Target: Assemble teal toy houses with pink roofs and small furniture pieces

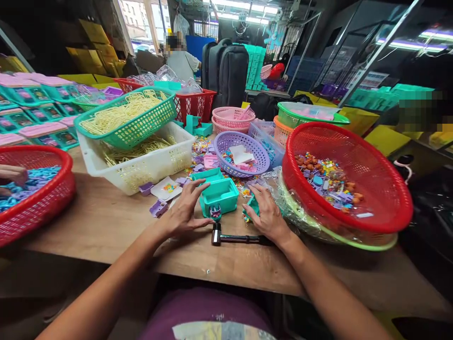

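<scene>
A teal plastic box (226,192) with an open top stands on the table between my hands, a small purple piece (214,210) at its front. My left hand (184,208) is at the box's left side, fingers and thumb spread apart with nothing held between them. My right hand (266,213) curls over another teal plastic piece (253,206), thumb on the near side; the palm hides part of it. In front of the box lies a hammer (216,234), its dark handle pointing right beneath my right wrist. Behind the box is another teal piece (208,175).
At right, a tilted red basket (382,189) holds small mixed parts. A white crate (155,163) and teal basket (141,127) hold pale yellow strands. A purple basket (260,165) stands behind. A co-worker's hand (13,174) reaches into the left red basket (53,198).
</scene>
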Demonstrator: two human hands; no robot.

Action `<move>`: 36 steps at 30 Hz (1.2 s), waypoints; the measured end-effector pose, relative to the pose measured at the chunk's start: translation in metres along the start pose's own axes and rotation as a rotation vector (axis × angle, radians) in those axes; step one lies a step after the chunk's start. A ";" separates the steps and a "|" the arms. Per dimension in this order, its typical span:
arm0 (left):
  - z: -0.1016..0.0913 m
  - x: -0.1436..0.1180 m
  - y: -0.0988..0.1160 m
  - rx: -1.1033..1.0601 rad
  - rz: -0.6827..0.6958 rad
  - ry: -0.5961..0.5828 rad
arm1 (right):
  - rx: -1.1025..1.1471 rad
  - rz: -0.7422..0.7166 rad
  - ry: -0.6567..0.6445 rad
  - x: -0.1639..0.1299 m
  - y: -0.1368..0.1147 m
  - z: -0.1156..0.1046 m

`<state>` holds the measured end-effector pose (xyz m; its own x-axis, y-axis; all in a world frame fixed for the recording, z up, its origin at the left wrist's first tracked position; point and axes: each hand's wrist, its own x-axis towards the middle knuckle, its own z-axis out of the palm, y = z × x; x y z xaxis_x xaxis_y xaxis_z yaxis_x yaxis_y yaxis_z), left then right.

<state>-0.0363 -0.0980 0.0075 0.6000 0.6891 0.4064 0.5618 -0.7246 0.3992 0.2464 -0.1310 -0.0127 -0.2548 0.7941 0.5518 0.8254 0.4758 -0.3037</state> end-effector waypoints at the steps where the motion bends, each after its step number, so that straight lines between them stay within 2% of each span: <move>1: 0.002 0.000 0.000 -0.010 -0.005 -0.012 | -0.012 -0.003 -0.023 0.000 0.001 -0.001; 5: 0.001 -0.001 0.003 -0.018 -0.014 -0.045 | 0.050 -0.032 -0.068 0.001 0.001 -0.008; 8: -0.009 0.000 0.004 -0.002 0.024 -0.031 | 0.143 0.017 0.020 0.004 0.000 -0.015; 11: -0.019 0.006 0.005 0.025 0.072 0.030 | 0.144 0.053 0.079 0.005 0.005 -0.018; 18: -0.025 0.023 0.020 0.069 0.166 0.109 | 0.158 0.051 -0.021 0.003 0.007 -0.013; 21: -0.034 0.023 0.010 0.095 0.075 0.199 | 0.151 0.046 -0.015 0.000 0.007 -0.011; 23: -0.043 0.018 -0.002 0.096 -0.051 0.288 | 0.115 0.057 -0.021 -0.001 0.010 -0.009; 25: -0.049 0.014 -0.013 0.070 -0.170 0.324 | 0.075 0.055 -0.073 -0.003 0.012 -0.007; 28: -0.047 0.015 -0.011 0.010 -0.211 0.275 | 0.076 0.008 -0.195 -0.002 0.009 -0.011; 31: -0.029 0.027 0.012 0.007 -0.044 0.207 | 0.139 0.011 -0.285 0.004 0.003 -0.021; 34: -0.005 0.040 0.038 0.152 0.104 0.047 | 0.054 0.112 -0.372 0.015 -0.001 -0.030; 36: 0.008 0.045 0.047 0.299 0.079 -0.077 | -0.040 0.161 -0.399 0.021 -0.001 -0.032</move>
<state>0.0220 -0.1010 0.0383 0.6837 0.6358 0.3581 0.6474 -0.7549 0.1044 0.2562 -0.1269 0.0246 -0.2898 0.9446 0.1539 0.8874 0.3255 -0.3265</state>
